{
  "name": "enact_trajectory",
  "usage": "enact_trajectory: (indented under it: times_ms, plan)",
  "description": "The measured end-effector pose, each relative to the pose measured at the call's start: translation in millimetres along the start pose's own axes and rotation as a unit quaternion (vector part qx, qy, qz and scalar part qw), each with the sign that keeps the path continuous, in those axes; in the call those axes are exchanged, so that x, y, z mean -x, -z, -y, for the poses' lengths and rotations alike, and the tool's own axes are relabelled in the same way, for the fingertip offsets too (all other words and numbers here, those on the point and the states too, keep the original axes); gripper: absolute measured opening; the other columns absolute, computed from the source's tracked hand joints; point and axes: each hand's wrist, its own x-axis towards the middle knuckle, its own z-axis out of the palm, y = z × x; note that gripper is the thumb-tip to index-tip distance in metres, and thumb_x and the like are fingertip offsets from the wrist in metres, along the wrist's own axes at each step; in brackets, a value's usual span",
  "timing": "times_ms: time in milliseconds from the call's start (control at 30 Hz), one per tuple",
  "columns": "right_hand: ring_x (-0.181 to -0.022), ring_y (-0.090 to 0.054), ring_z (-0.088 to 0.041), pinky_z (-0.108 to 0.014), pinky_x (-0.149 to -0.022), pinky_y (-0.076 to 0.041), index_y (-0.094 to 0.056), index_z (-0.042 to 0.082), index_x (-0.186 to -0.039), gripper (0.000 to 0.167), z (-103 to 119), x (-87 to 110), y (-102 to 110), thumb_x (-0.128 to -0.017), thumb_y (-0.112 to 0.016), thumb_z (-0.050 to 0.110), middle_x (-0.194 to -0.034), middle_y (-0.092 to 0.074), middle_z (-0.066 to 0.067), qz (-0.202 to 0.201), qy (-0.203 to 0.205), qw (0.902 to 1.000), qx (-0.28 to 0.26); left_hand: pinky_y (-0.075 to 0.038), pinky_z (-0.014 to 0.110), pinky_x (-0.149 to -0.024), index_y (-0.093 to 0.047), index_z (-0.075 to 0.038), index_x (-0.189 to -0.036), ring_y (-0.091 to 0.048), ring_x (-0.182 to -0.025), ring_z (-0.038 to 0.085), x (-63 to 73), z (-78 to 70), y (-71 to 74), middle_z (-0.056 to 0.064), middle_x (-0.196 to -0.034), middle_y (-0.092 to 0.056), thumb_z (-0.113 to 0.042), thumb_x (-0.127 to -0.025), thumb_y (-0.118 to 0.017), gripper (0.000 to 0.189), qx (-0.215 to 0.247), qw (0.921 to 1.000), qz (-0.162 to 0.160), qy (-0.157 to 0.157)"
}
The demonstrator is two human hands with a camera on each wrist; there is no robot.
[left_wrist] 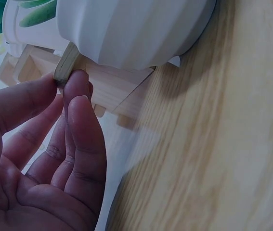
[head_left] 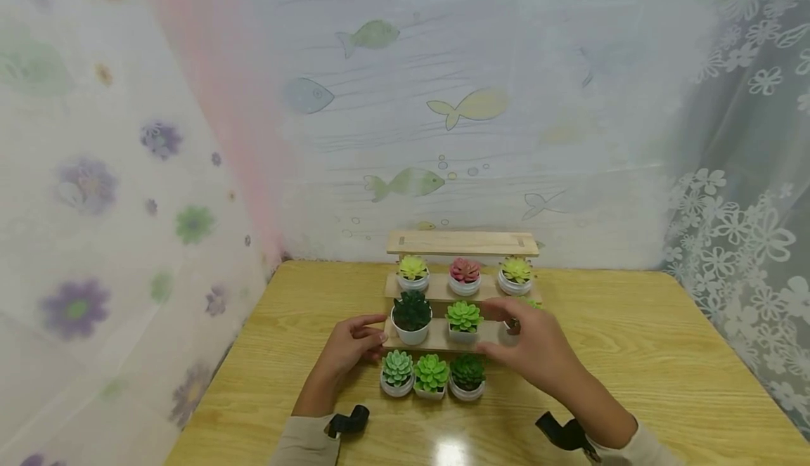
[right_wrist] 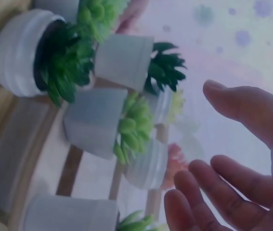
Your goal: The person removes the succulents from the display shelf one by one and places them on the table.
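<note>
My left hand pinches the left end of the lower step of a wooden tiered stand. The left wrist view shows thumb and fingertips on that wooden edge, beside a white ribbed pot. On this step stand a dark green succulent, a bright green succulent in a square white pot, and a third pot largely hidden by my right hand. That hand hovers over the step's right part with thumb and fingers spread apart. In the right wrist view nothing lies between its fingers.
Two yellow-green succulents and a red one stand on the middle step. The top board bears no pots. Several potted succulents line the table before the stand, including a pale green one. A fish-patterned curtain hangs behind.
</note>
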Motion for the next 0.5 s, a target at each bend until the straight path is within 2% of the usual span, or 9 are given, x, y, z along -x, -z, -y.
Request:
enact_trajectory:
  times_ms: [167, 367, 500]
  plan:
    - [-0.095, -0.07, -0.019, -0.034, -0.074, -0.063, -0.069, 0.015, -0.131, 0.062, -4, -7.9, 6, -0.076, -0.095, 0.024, -0.117, -0.071, -0.001, -0.036, 0.012, 0.9991, 0.016, -0.063, 0.035, -0.067, -0.064, -0.005, -0.14, -0.076, -0.079, 0.021, 1.0, 0.6, 0.3, 0.015, -0.106, -0.078, -0.008, -0.096, -0.074, 0.046, -0.003, 1.0, 0.0, -0.002]
    - [-0.106, -0.068, -0.026, -0.043, -0.075, -0.062, -0.069, 0.013, -0.129, 0.062, -11, -17.2, 13, -0.075, -0.096, 0.024, -0.12, -0.07, -0.004, -0.071, 0.015, 0.9963, 0.046, -0.063, 0.035, -0.068, -0.063, -0.003, -0.141, -0.076, -0.08, 0.021, 1.3, -0.8, -0.4, 0.015, -0.107, -0.077, -0.009, -0.096, -0.074, 0.047, -0.006, 1.0, 0.002, -0.005]
    - [-0.109, -0.067, -0.03, -0.049, -0.078, -0.062, -0.068, 0.01, -0.13, 0.062, -14, -21.9, 17, -0.075, -0.095, 0.022, -0.123, -0.068, -0.009, -0.08, 0.009, 0.9957, 0.045, -0.063, 0.035, -0.068, -0.063, -0.003, -0.141, -0.076, -0.08, 0.021, 1.3, -0.9, -0.5, 0.015, -0.106, -0.077, -0.009, -0.096, -0.074, 0.046, -0.01, 0.9999, 0.003, -0.007]
